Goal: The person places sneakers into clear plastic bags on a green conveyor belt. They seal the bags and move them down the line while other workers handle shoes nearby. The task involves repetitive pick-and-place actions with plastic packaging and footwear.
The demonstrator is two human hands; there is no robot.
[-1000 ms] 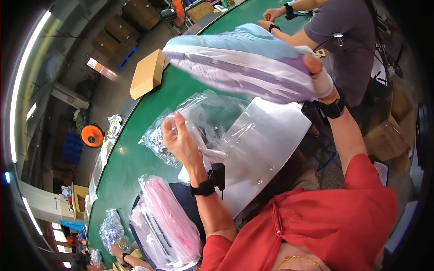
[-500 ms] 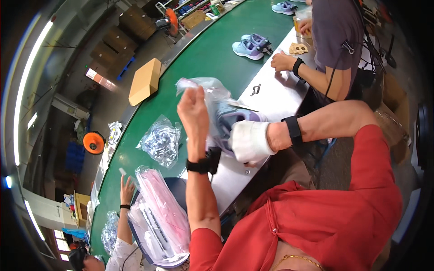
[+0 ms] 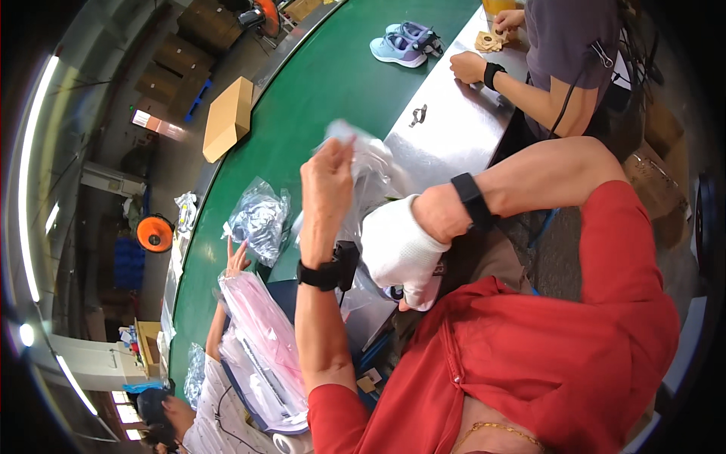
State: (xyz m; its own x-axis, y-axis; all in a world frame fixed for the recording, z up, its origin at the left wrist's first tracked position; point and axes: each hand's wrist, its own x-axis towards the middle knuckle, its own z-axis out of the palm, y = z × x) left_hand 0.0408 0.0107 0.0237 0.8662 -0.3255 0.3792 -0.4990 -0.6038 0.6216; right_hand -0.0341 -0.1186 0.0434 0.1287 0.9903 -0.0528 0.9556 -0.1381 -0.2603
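Observation:
My bare left hand [image 3: 327,181] is raised over the work surface, fingers closed on the edge of a clear plastic bag [image 3: 376,168]. The bag hangs loosely to the right of that hand, partly blurred. Lower and nearer my body is my right hand [image 3: 401,246] in a white knit glove, curled down over a pale lavender shoe [image 3: 423,295]. Most of the shoe is hidden under the glove; only a small part shows below it. Black bands circle both my wrists.
A light blue pair of shoes [image 3: 401,47] stands on the green conveyor belt [image 3: 302,98]. A bagged bundle [image 3: 259,219] lies left, with a co-worker's hand [image 3: 238,259] beside it. Nearer are pink plastic bags [image 3: 265,325]. Another person works at the metal table [image 3: 446,140], near a black clip [image 3: 417,115].
My right hand has moved down toward my body with the shoe. My left hand still grips the bag. The co-worker at left has reached farther to the bagged bundle.

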